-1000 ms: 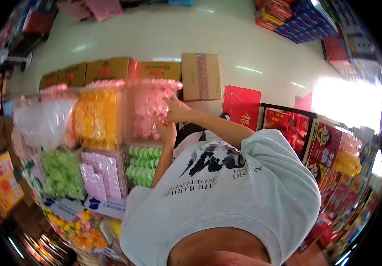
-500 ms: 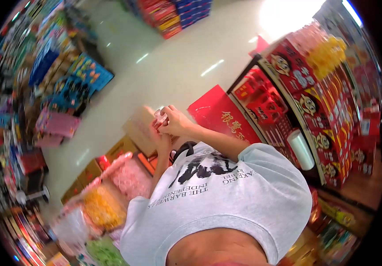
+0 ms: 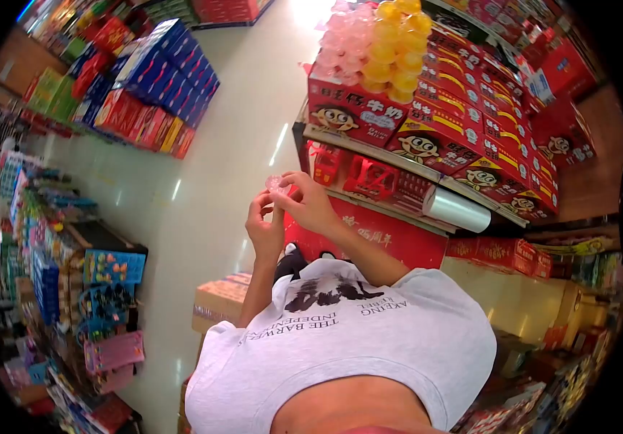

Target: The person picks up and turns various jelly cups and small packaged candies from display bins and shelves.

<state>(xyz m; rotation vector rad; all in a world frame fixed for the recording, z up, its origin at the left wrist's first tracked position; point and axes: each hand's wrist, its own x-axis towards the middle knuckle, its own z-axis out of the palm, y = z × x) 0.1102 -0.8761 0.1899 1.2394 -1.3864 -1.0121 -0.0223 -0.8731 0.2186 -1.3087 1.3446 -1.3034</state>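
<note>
Between my two hands is a small translucent pink piece (image 3: 276,184), rounded and shiny, too small to name for certain. My right hand (image 3: 305,200) pinches it from the right with thumb and fingers. Curled up against its lower side are the fingers of my left hand (image 3: 263,218), touching or gripping it. Beyond the hands, pink translucent balls (image 3: 342,45) and yellow translucent balls (image 3: 392,54) are heaped in clusters on red milk cartons (image 3: 355,108).
A shelf rack (image 3: 376,154) with red packs and a clear plastic roll (image 3: 458,210) stands to the right. Below it lies a red panel (image 3: 398,242). A cardboard box (image 3: 217,300) is by my left arm. Blue boxes (image 3: 174,69) are stacked across the aisle floor (image 3: 210,159).
My view has swung right and forward, toward the milk carton display. The bins of pink and yellow goods at my left have left view. Both hands stay together at the pink piece.
</note>
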